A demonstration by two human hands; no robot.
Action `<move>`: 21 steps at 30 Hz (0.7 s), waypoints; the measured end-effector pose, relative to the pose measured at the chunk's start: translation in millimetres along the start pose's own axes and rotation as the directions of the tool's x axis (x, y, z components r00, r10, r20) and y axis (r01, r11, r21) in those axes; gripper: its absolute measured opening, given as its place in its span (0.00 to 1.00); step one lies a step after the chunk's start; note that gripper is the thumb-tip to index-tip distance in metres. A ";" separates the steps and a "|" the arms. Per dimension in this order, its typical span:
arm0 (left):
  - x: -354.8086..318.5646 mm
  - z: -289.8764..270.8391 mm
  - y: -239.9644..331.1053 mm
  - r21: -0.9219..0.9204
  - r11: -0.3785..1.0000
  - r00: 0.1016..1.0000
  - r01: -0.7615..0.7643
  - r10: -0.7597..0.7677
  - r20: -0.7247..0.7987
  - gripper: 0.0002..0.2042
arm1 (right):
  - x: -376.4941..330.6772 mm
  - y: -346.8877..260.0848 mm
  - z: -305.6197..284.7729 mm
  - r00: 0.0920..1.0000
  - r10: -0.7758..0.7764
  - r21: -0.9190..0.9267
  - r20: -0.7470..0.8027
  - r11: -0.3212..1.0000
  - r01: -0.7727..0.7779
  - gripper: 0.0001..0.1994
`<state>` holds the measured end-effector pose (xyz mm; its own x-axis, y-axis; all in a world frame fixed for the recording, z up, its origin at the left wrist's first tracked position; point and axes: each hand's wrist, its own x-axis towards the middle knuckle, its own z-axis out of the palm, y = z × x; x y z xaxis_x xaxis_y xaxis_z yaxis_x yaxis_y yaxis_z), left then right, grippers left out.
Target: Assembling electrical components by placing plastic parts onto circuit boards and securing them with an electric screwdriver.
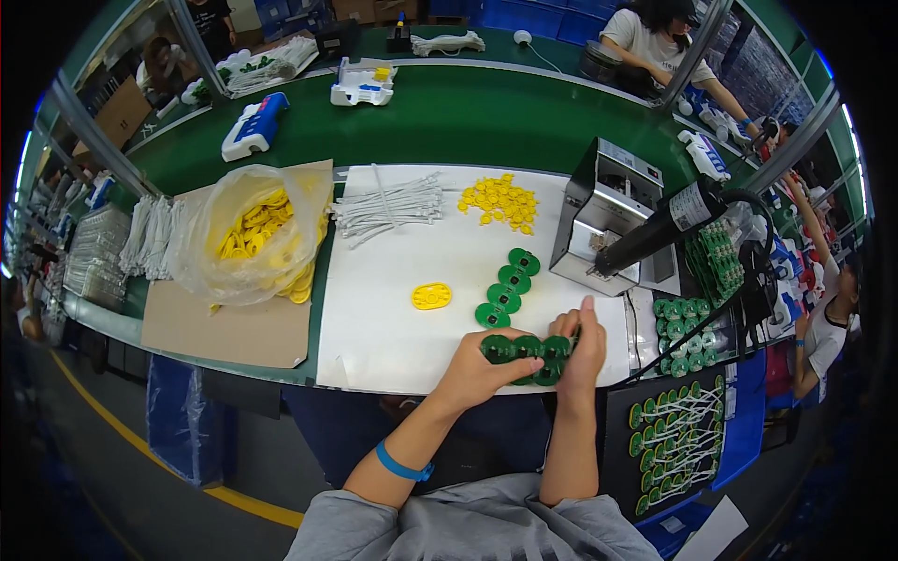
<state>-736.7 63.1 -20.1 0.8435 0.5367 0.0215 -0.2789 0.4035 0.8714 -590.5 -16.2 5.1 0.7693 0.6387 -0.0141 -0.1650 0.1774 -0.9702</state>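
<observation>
Near the front edge of the white work sheet, both my hands grip a panel of joined round green circuit boards [528,348]. My left hand [470,372] pinches its left end, thumb across the front. At the right end, my right hand [582,353] is closed around the boards with its thumb up; its fingers partly hide them. Just beyond lies a slanting row of several separate round green boards [504,297]. Left of that row sits a flat yellow oval plastic part [431,296]. Farther back are a pile of small yellow pieces [500,201] and a bundle of white cables [388,208].
A metal fixture with a black cylinder [659,224] stands at right. At left, a clear bag of yellow parts [248,238] rests on cardboard. Boards with white wires [678,439] fill a black tray at lower right. White-and-blue housings [255,126] sit on the green conveyor; co-workers sit beyond.
</observation>
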 end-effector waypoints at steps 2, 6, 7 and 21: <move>-4.2 0.3 3.6 -0.018 1.000 1.000 -0.024 0.024 -0.004 0.12 | 0.7 -9.2 0.5 0.996 -0.077 -0.194 -0.038 0.979 0.068 0.32; -15.1 1.2 20.3 -0.066 0.997 0.999 -0.036 0.034 -0.032 0.13 | 0.5 -23.4 2.3 0.948 -0.319 -0.813 -0.001 0.552 0.185 0.27; -18.1 0.3 24.3 -0.084 0.996 0.999 -0.034 0.032 -0.026 0.13 | -1.4 -28.5 4.3 0.961 -0.276 -0.851 -0.020 0.508 0.128 0.25; -43.5 -5.9 58.9 -0.156 0.988 1.000 -0.018 0.019 0.004 0.14 | -58.5 -45.6 37.1 0.884 -0.453 -0.553 0.111 0.711 0.434 0.15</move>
<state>-792.5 67.8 27.4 0.8398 0.5413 0.0404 -0.3625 0.5039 0.7840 -650.8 -33.9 59.1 0.6865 0.5678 0.4542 0.5576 -0.0102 -0.8301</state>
